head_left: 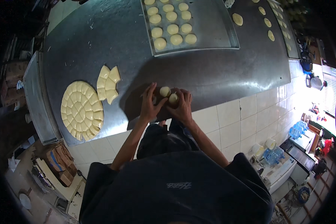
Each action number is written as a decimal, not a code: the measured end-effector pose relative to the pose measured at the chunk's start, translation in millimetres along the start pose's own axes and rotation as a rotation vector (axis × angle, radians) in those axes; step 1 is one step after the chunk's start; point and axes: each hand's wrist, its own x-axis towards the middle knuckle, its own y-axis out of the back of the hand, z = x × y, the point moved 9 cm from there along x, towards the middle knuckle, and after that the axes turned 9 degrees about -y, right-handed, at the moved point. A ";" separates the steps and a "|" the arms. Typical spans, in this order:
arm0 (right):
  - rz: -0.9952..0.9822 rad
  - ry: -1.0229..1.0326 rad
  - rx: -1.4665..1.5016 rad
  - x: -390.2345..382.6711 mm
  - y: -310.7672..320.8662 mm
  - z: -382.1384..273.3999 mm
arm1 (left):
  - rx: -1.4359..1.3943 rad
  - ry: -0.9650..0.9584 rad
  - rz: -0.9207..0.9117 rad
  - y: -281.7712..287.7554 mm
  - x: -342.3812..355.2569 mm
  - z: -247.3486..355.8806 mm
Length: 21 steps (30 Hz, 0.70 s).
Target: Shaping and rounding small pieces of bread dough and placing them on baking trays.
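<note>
My left hand (150, 104) rests on the steel table with fingers apart, its thumb reaching toward two small pale dough balls (165, 90). My right hand (182, 106) curls around the right-hand dough ball (173, 98), fingers bent over it. To the left lie a round slab of dough cut into several pieces (82, 108) and a smaller cut piece (107, 84). Beyond my hands, a metal tray (216, 41) holds several rows of dough rounds (171, 15).
The steel table (227, 74) spans the view above white tiles (227, 115). Flattened dough rounds (267, 22) lie at the upper right, beside another tray (293, 52). A metal panel (41, 97) stands at the left; blue water jugs (298, 128) are at the far right.
</note>
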 end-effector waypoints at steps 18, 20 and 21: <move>0.454 0.245 0.274 515.3 61.8 -84.3 | 0.368 0.235 0.416 24.8 8.8 -40.7; 0.458 0.207 0.288 586.0 43.3 -85.7 | 0.322 0.256 0.436 22.1 20.9 -36.9; 0.458 0.158 0.292 617.4 34.0 -84.5 | 0.398 0.217 0.410 23.8 30.9 -28.8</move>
